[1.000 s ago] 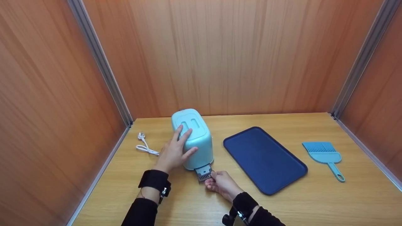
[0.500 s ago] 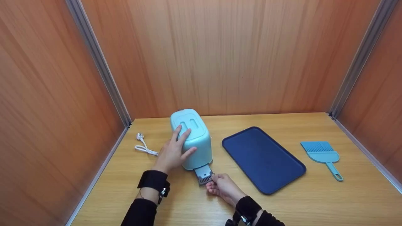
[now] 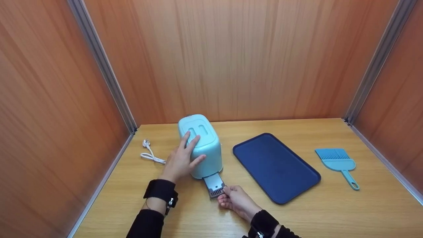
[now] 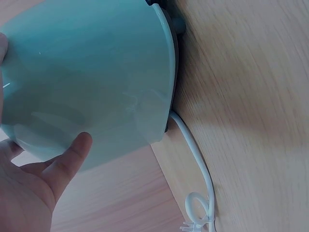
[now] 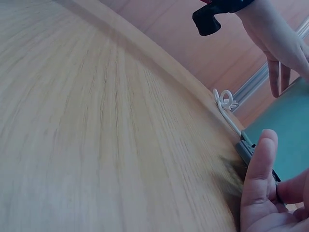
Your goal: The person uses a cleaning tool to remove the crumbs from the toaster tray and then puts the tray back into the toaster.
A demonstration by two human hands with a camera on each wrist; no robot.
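Note:
A mint-green toaster (image 3: 206, 158) stands upright on the table, with two recesses in its top. My left hand (image 3: 180, 162) rests on its near left corner, fingers spread over the top and thumb on the near side. In the left wrist view, that hand (image 4: 38, 183) lies against the toaster wall (image 4: 96, 87). A crumb tray (image 3: 214, 185) with a dark slotted end sticks out from the toaster's base toward me. At the right corner of that end, my right hand (image 3: 238, 201) pinches it between thumb and fingers. In the right wrist view the fingers mostly hide the tray.
Right of the toaster lies a flat dark blue tray (image 3: 277, 168). Farther right is a blue hand brush (image 3: 337, 162). The toaster's white cord and plug (image 3: 150, 152) lie to its left. Wood-look panels (image 3: 231, 59) stand behind and at both sides of the table.
The crumb tray has slid farther out of the toaster toward me, drawn by my right hand. My left hand stays on the toaster. The whole head view has shifted slightly.

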